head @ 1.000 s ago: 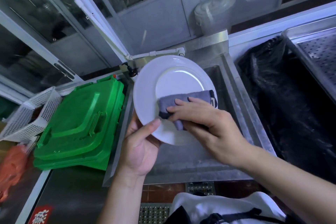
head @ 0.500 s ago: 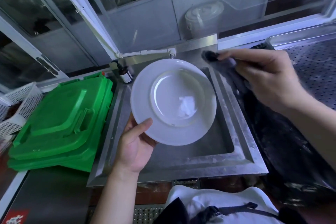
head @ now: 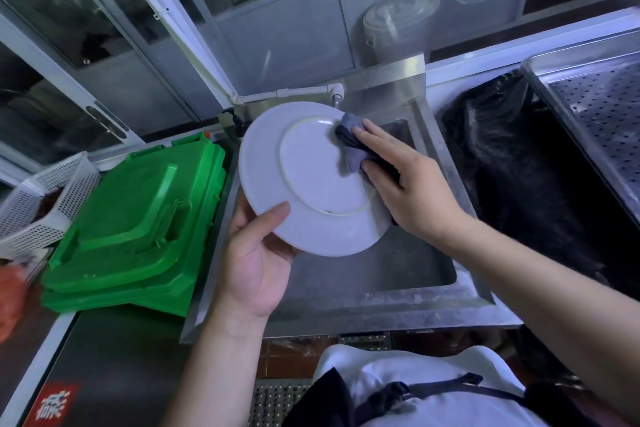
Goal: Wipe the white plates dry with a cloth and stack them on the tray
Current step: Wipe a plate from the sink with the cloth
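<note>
Head view: plate (head: 311, 180) gripped underside-up over sink (head: 398, 274) by left hand (head: 258, 263) so right hand (head: 412, 184), fingers flat, presses cloth (head: 349, 146) there.

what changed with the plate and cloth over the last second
The left hand turned the plate over, so its underside with the foot ring now faces up. The right hand lifted the cloth away to the right, then brought it back onto the underside. The plate is still over the sink, in the same left grip.
</note>
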Demonstrator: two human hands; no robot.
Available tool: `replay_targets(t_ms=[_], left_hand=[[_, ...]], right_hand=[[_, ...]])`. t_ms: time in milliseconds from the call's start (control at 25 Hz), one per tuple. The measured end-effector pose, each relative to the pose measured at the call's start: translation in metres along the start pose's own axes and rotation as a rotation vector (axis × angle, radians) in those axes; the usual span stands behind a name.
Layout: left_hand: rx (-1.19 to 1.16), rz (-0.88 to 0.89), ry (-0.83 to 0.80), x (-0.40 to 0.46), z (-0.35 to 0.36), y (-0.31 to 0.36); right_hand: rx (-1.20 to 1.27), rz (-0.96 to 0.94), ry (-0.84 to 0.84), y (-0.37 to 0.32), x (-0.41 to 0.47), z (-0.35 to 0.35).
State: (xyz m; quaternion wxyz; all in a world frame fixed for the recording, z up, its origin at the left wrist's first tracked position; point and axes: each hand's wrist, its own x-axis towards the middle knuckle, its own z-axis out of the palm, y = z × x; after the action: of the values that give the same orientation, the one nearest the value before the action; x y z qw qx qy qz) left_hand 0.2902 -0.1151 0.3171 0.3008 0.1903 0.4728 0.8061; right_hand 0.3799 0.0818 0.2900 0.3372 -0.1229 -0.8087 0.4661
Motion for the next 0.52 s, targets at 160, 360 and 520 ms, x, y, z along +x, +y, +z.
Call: replay_targets(t_ms=[160, 360, 520], left_hand=[[0.015, -0.013, 0.069, 0.003, 0.005, -0.011], [0.032, -0.057, 0.109, 0.010, 0.013, -0.024], [0.052, -0.062, 0.082, 0.017, 0.020, -0.031]], right_hand=[[0.100, 0.263, 0.098, 0.007, -0.029, 0.020], [0.076, 0.367, 0.124, -0.001, -0.050, 0.025], [-0.084, 0.287, 0.099, -0.016, -0.057, 0.025]])
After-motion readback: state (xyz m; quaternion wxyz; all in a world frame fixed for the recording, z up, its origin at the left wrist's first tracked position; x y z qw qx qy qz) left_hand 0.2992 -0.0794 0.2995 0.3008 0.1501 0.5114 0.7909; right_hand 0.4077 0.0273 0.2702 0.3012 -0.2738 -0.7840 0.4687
